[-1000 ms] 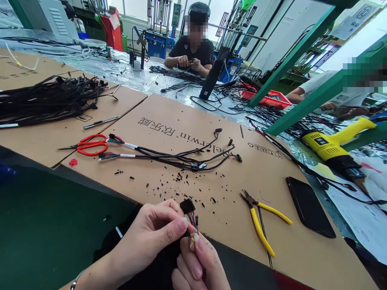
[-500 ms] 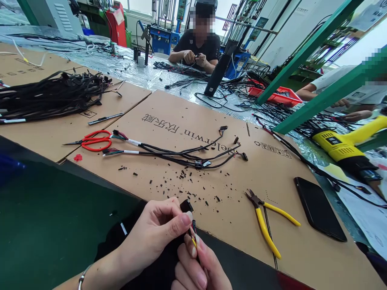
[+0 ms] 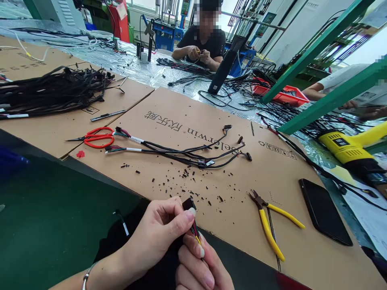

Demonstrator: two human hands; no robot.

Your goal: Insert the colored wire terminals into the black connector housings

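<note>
At the far left of the surface [image 3: 45, 133] lay a heap of black cables [image 3: 51, 90], and nearer the middle red scissors [image 3: 96, 137] rested just beside a finished wire harness [image 3: 181, 151] on the cardboard sheet [image 3: 272, 173], which was strewn with small black offcuts [image 3: 187, 181]. Low in the view, the left hand [image 3: 157, 237] had its fingers [image 3: 181, 219] clamped on a small black connector [image 3: 188, 204], thumb pressed against its side, with the coloured wires [image 3: 195, 231] trailing down out of it. Just below, the right hand [image 3: 196, 270] had its fingers [image 3: 193, 247] pinched together on one yellow wire [image 3: 198, 240] close under the connector. To do this well, it seemed wise to keep the connector steady and square in the left grip, hold the yellow wire near its end so it would not buckle, and keep the neighbouring strands out of the way; the exact slot could not be made out. Further right, yellow-handled pliers [image 3: 269, 229] lay near the edge of the cardboard, with a dark phone [image 3: 325, 211] beyond them and a yellow heat gun [image 3: 347, 151] well apart at the far right. Across the surface, another person [image 3: 205, 44] had both hands on cables of their own.
</note>
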